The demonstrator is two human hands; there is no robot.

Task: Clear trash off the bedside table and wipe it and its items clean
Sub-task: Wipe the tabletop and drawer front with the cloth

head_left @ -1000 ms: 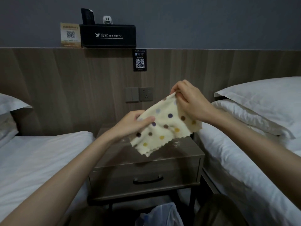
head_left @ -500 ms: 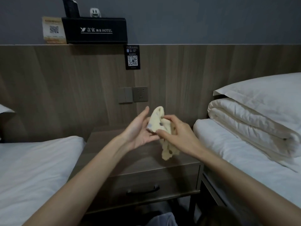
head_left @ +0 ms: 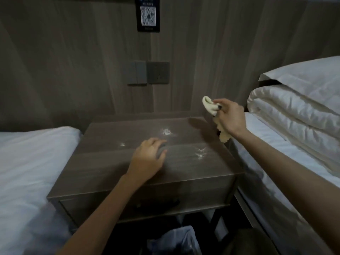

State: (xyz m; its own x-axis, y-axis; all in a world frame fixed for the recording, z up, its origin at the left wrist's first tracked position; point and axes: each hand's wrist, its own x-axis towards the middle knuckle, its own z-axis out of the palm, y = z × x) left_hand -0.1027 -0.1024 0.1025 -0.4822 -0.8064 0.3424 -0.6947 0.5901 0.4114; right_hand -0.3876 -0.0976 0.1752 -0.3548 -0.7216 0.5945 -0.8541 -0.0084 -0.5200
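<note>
The right hand [head_left: 230, 120] pinches a bunched cream spotted cloth [head_left: 211, 108] between curled fingers and thumb above the back right corner of the brown wood-grain bedside table [head_left: 128, 173]; the cloth's tail hangs below the palm. The left hand [head_left: 147, 159] rests flat on the tabletop, fingers spread, near whitish smears [head_left: 166, 131].

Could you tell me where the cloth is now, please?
In the head view, the cloth is gripped in the right hand, above the back right corner of the bedside table.
</note>
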